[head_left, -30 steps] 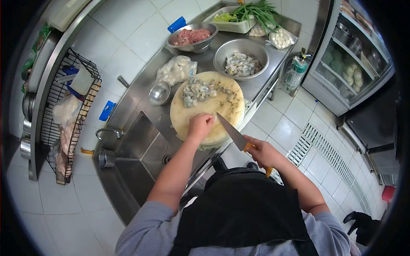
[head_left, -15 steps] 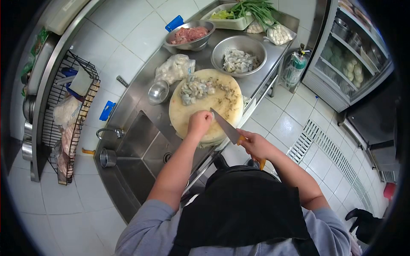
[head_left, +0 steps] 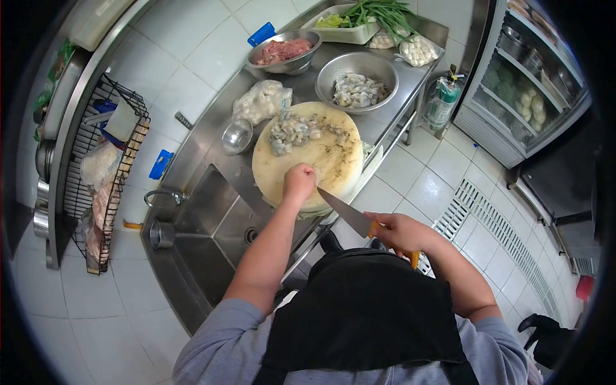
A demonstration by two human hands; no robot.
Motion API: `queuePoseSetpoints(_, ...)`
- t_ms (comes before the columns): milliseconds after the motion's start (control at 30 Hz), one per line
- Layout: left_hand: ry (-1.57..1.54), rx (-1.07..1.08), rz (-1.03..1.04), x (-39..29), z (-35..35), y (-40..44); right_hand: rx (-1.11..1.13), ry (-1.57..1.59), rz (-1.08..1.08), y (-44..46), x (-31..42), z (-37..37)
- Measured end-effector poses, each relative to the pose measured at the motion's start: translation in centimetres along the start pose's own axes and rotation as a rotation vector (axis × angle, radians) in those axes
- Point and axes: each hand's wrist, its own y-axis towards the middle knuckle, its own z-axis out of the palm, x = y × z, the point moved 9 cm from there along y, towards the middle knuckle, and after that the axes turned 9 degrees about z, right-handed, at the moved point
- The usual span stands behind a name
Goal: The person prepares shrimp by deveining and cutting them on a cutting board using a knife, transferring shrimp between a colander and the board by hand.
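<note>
My right hand (head_left: 398,232) grips the yellow handle of a kitchen knife (head_left: 346,212), its blade pointing up and left toward the near edge of a round cutting board (head_left: 314,160). Over that edge my left hand (head_left: 299,182) is closed, fingers pinched on what looks like a shrimp, mostly hidden. The knife tip lies right beside those fingers. A pile of raw grey shrimp (head_left: 292,133) rests on the board's far left, with dark scraps smeared to its right. Behind the board, more shrimp (head_left: 359,91) lie in a steel colander (head_left: 326,70).
Left of the board are a metal scoop (head_left: 237,136) and a bag of pale pieces (head_left: 262,101). A bowl of raw meat (head_left: 285,52) and a tray of green onions (head_left: 359,29) stand farther back. The sink (head_left: 199,224) is at left; a gloved hand (head_left: 545,333) shows lower right.
My right hand has drawn the knife down and to the right. My left hand stays closed at the board's near edge, barely shifted. The view has shifted slightly.
</note>
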Motion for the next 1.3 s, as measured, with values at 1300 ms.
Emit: queuePoseSetpoints(1300,-0.084,0.128,0.122,-7.1,-6.3,16.3,-0.56,-0.702,0.048,1.8,5.8,-6.0)
